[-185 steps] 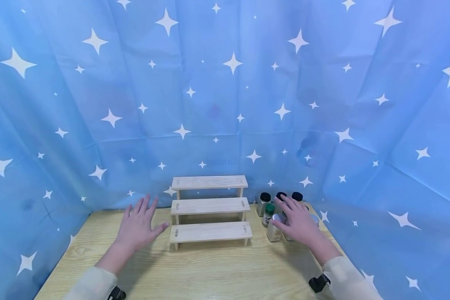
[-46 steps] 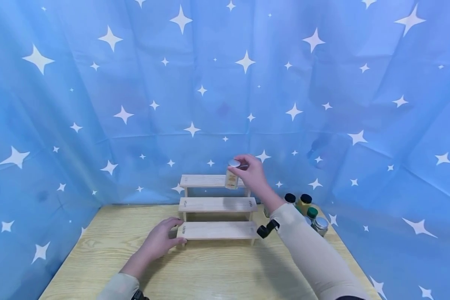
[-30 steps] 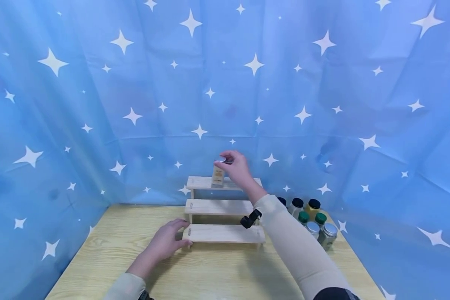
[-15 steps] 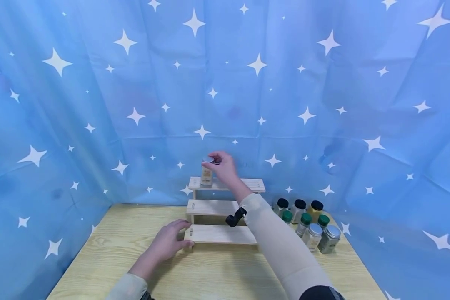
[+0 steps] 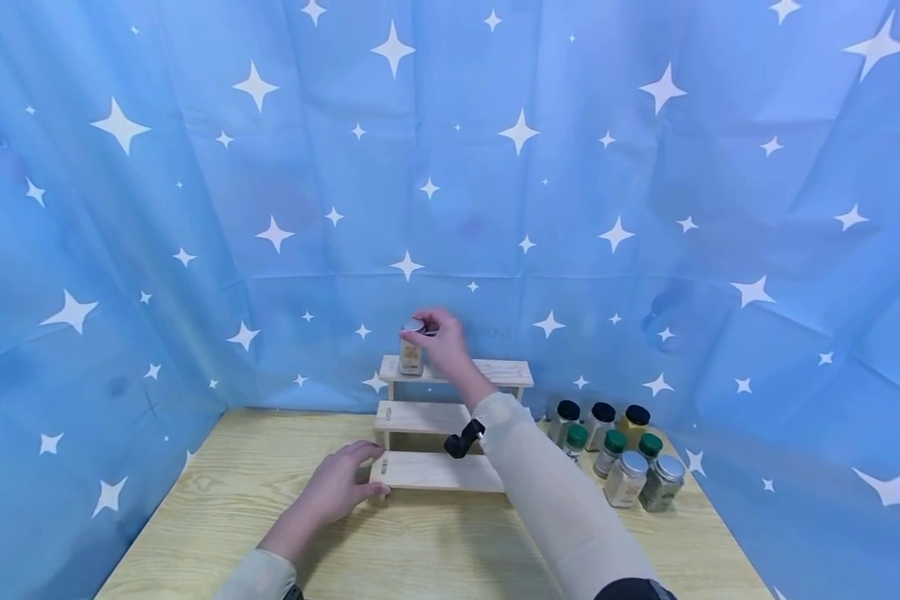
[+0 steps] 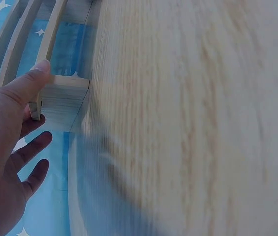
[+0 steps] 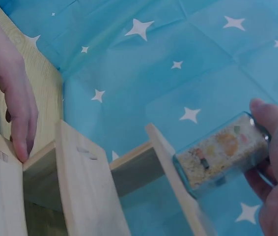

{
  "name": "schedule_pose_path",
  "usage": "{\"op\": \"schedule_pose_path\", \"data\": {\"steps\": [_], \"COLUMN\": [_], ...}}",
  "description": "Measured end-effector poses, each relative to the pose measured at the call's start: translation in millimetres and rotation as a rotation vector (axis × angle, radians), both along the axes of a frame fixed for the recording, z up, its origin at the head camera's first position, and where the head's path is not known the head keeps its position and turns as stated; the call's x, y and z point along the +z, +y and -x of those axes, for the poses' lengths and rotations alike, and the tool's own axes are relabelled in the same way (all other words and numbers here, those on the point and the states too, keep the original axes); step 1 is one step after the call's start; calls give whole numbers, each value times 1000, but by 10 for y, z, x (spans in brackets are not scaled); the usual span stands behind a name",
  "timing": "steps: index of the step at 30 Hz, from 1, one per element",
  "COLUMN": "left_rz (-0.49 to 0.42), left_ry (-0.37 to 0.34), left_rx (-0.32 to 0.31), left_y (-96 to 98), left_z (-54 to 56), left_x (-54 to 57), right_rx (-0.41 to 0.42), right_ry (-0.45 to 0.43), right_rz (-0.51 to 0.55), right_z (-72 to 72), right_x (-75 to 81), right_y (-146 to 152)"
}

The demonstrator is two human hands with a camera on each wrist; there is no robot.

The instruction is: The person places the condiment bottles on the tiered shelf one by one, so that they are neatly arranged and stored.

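Atop a 3-tier wooden rack, near the left end of its highest board, a silver-lidded jar stands upright, pinched near its top in the grip of the right hand. The left hand pinches the lowest board at its left end, apparently steadying it. Clean placement likely means settling the base flat, then loosening evenly and lifting clear. 8 more jars stand on the counter at right.
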State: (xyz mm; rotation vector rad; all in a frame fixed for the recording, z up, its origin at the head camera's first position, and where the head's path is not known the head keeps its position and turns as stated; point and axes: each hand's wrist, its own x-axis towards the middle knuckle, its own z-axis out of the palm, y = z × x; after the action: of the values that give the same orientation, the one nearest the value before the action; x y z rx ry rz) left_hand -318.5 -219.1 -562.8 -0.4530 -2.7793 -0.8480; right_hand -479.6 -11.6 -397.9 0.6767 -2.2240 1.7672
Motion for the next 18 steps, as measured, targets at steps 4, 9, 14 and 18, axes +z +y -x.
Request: {"op": "schedule_pose_path", "data": {"steps": [4,9,14,18], "left_rz": [0,-11,-10,-7], "left_ry": [-2,1,-1,-4], "left_rx": [9,4,8,10], "left_y": [2,3,7,4], "left_z": [5,-1,5,3], "left_x": [-9,-13,-20,-42], "right_rx": [-1,6,16,16], "right_ry": [22,18,-3,-35], "right_rz": [13,34,27,2], "right_z": [8,-4,-25,-48], "right_x": [-80,-116,-108,-117], "right_y": [-7,-11,-7,35]}}
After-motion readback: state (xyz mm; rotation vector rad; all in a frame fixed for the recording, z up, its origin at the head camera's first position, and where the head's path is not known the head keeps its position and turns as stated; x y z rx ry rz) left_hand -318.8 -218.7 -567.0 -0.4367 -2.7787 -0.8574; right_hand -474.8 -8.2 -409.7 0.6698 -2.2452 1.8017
